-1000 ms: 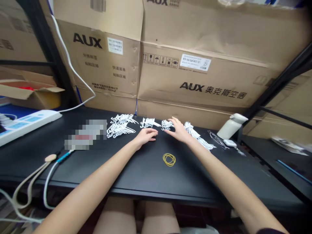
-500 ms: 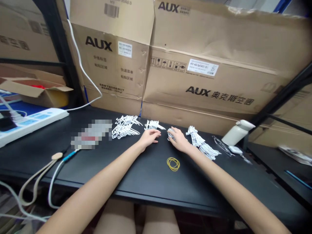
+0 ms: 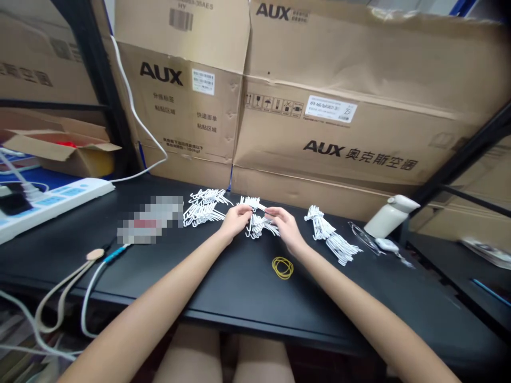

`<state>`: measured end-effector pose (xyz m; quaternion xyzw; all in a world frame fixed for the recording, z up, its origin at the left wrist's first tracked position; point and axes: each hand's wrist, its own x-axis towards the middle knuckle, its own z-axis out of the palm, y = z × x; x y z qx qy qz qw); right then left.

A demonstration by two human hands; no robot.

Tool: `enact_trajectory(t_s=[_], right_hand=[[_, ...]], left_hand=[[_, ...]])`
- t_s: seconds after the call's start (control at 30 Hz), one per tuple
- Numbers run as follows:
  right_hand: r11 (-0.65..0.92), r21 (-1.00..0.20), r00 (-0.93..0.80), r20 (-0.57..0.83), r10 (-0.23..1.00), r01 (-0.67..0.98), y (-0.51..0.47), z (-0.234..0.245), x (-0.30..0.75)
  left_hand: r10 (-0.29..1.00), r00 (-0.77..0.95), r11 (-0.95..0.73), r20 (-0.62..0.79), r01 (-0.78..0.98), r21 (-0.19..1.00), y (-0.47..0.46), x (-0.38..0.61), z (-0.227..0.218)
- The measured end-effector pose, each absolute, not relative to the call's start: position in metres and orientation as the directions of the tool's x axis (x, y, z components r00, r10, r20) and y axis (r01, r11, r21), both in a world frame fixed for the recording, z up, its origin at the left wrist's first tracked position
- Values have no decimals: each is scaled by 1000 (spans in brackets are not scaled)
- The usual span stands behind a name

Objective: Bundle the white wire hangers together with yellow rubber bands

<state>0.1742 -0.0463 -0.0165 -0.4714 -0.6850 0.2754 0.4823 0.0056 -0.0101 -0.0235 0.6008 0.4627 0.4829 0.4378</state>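
My left hand (image 3: 235, 221) is closed, thumb and fingertips pinched at the near edge of a small bunch of white wire hooks (image 3: 250, 201). My right hand (image 3: 286, 226) is also closed, its fingertips at the right end of that bunch. Exactly which hooks each hand grips is partly hidden by the fingers. Just below and between the hands lies a second bunch of white hooks (image 3: 260, 227), its right ends beside my right fingers. Nearer me on the black table (image 3: 235, 298) lie yellow rubber bands (image 3: 282, 268).
More white hooks lie in piles to the left (image 3: 204, 213) and right (image 3: 333, 235). A white bottle (image 3: 389, 217), glasses (image 3: 365, 239) and an earphone case (image 3: 386, 245) are at the right. At the left are a blurred-out object (image 3: 149, 221) and a power strip (image 3: 56, 205). Cardboard boxes (image 3: 339, 175) stand behind.
My right hand has moved slightly left and uncovered the bunch of hooks, which now lies further left, between the hands. My left hand has shifted slightly left, and its fingers have closed.
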Motion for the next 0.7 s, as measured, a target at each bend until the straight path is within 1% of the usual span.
enact_trajectory(t_s=[0.13,0.2,0.3,0.4,0.5,0.6,0.7], right_hand=[[399,-816,-71,408,910,418,-51,-21,197],[387,-808,-96,387,917,444,-55,-24,201],[404,-765,-146,385,911,502,-58,-27,200],[462,-645,-233,411,881,609,-57,-25,200],[500,-538,-315,403,860,679,-56,-22,203],[519,-474,-344,409,845,711,-55,-20,205],[510,-471,-313,435,844,720,-55,-20,206]], left_hand=[[947,179,-302,266,214,929,-18,6,-20],[919,252,-364,303,248,898,-22,7,-19],[851,383,-489,360,325,810,-27,7,-17],[784,516,-568,344,375,733,-27,4,-17],[754,583,-598,302,419,683,-25,2,-17],[751,588,-612,300,450,650,-25,3,-18],[755,579,-613,309,454,646,-25,4,-18]])
